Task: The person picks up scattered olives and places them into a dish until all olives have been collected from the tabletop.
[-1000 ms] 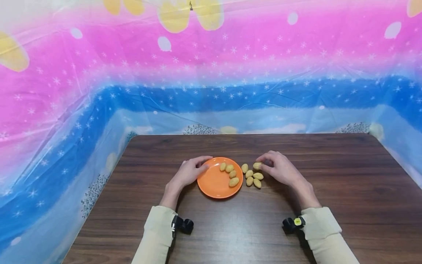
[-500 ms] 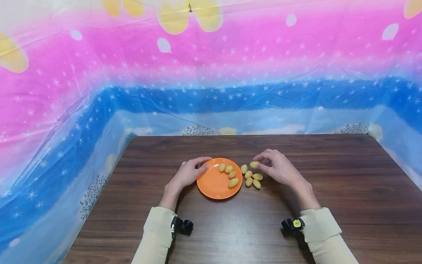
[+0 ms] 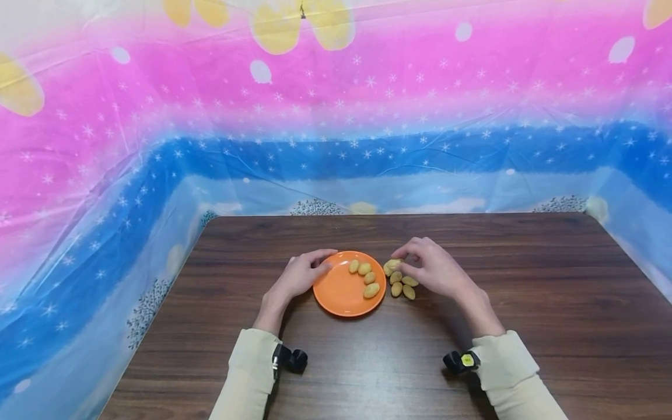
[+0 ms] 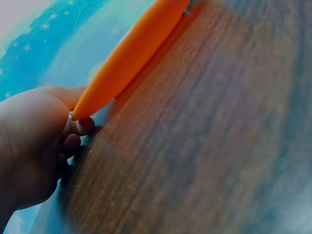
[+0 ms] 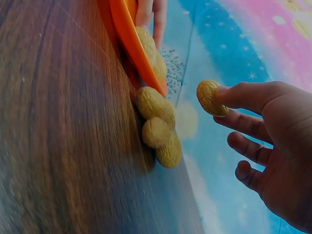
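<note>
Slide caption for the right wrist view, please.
Right hand pinches one nut-like piece; more pieces lie beside the orange plate.

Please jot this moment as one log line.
Left grip: holds orange plate by rim | right grip: pinches one tan nut, aloft | on plate: four nuts | on wood-grain table: five nuts

Orange plate: flat | four tan nuts: on plate | held nut: raised | five nuts: beside plate
</note>
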The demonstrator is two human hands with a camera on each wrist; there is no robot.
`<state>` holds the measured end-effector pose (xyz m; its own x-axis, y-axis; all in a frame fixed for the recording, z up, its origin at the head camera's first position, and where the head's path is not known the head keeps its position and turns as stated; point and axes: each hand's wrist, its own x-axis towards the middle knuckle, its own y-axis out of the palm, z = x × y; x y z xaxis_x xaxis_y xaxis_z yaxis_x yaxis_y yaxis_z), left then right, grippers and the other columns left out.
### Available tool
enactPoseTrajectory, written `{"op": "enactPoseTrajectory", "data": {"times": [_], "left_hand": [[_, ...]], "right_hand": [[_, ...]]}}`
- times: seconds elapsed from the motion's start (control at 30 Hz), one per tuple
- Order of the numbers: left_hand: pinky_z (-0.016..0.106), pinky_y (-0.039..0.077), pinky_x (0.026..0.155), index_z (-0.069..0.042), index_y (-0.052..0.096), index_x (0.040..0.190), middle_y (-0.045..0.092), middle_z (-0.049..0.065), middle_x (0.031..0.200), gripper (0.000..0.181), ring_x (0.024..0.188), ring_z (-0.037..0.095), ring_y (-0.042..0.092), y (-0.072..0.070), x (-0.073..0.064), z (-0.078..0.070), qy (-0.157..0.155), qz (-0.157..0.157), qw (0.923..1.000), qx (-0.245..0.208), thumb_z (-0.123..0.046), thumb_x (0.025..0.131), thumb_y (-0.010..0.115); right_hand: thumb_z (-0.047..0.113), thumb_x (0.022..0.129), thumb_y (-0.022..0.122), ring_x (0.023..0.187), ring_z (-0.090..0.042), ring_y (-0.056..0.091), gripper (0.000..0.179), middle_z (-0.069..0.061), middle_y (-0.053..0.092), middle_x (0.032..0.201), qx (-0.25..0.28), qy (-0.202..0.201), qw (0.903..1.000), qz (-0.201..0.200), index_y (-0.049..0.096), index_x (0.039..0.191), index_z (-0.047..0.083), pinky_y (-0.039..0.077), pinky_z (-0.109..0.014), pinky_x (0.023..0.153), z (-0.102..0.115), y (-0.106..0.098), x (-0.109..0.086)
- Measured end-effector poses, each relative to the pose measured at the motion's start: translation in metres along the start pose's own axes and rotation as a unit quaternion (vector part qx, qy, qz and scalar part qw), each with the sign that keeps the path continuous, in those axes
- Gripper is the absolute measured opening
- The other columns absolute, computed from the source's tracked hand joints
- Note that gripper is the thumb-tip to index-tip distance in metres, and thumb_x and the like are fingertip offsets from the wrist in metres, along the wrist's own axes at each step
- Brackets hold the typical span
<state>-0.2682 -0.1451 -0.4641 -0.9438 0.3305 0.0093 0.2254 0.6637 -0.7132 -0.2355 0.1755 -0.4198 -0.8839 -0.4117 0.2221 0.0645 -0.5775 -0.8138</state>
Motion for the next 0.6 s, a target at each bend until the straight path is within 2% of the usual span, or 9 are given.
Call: {"op": "enactPoseTrajectory", "data": {"times": [0.4, 0.6], "left_hand": [[0.042, 0.025, 0.088, -0.031, 0.061, 0.141, 0.052, 0.002, 0.076, 0.037, 0.068, 0.021, 0.045, -0.001, -0.001, -0.001, -0.003, 0.000, 1.0000, -0.003, -0.033, 0.104, 0.058], [0.043, 0.025, 0.088, -0.030, 0.060, 0.142, 0.052, 0.003, 0.076, 0.038, 0.068, 0.022, 0.045, -0.001, 0.000, 0.000, -0.001, 0.001, 1.0000, -0.005, -0.033, 0.104, 0.058]], "right_hand": [[0.022, 0.095, 0.072, 0.100, -0.020, 0.057, 0.018, 0.005, 0.065, 0.106, -0.012, -0.027, 0.9994, 0.017, 0.076, 0.112, 0.018, 0.048, -0.039, 0.083, 0.018, 0.008, 0.001], [0.023, 0.094, 0.074, 0.093, -0.022, 0.056, 0.018, 0.006, 0.064, 0.102, -0.014, -0.031, 0.9990, 0.029, 0.076, 0.111, 0.019, 0.047, -0.036, 0.078, 0.024, 0.012, 0.002]]}}
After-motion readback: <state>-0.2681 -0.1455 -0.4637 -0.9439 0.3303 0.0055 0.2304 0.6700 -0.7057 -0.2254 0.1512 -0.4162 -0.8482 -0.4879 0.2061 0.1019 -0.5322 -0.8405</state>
